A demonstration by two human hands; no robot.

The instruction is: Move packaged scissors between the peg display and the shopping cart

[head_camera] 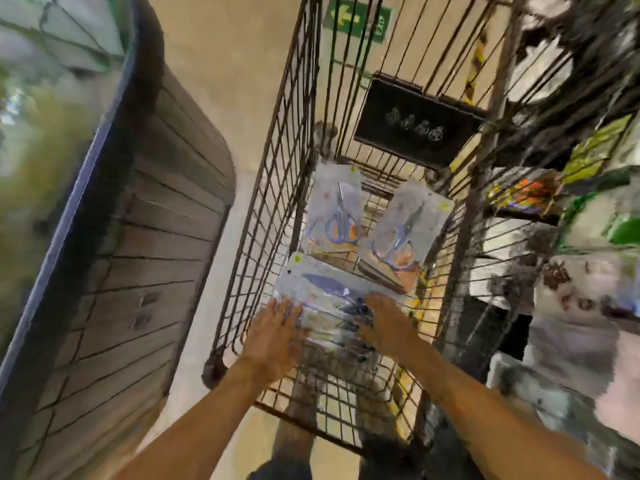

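Clear glossy plastic is catching the light: the nearest scissors pack (329, 292) is lying flat in the wire cart (263, 188), its long axis running crosswise between both hands. The left hand (277, 327), fingers spread, is resting on its near-left edge; the right hand (384, 323) is touching the right end, grip unclear. Two more packs (334, 209) are lying beyond.

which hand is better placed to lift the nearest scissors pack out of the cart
Right, probably. The right hand already lies on the nearest pack over the handle end, while the left hand only reaches its edge with spread fingers.
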